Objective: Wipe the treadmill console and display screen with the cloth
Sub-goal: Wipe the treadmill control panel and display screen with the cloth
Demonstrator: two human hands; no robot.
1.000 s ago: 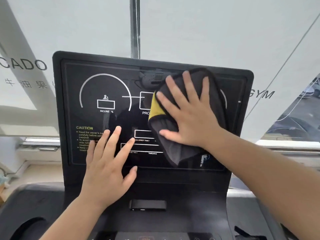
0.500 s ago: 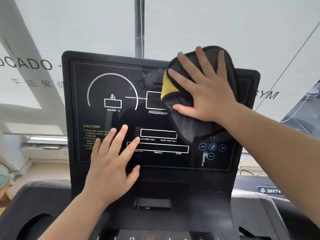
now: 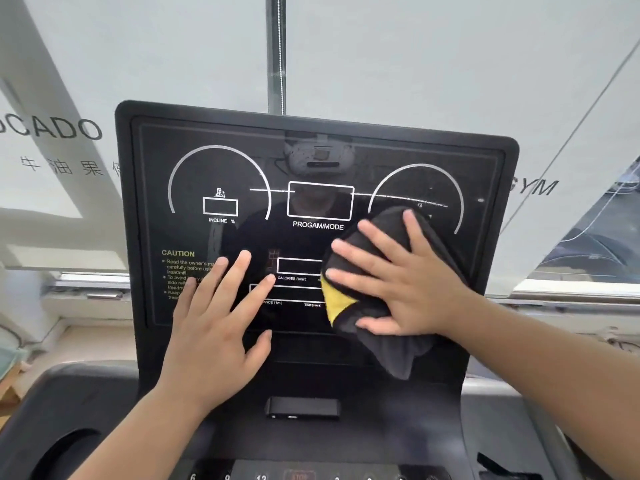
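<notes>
Right hand (image 3: pixel 405 282) spread flat, fingers splayed wide, palm pressing the cloth (image 3: pixel 377 320) against the screen (image 3: pixel 318 209) in its lower right area, below the right-hand arc. Not gripped in a fist but pinned under the open palm, probably so that the widest patch of fabric meets the glass and the pressure stays even. Dark cloth with a yellow corner peeping out at the left of the hand; a loose grey fold hanging past the bottom edge of the screen onto the console (image 3: pixel 301 375) below.

Left hand (image 3: pixel 214 327) open too and holding nothing, fingertips resting on the lower left of the screen near the caution text, heel of the palm over the bottom edge. Likely there as a brace, steadying the upright panel against the push of the wiping hand.

Upper half of the screen uncovered, showing reflections; faint streaks along the right-hand arc. Buttons (image 3: pixel 263 475) at the near edge of the console apparently not yet reached; hard to tell how clean the rest is.
</notes>
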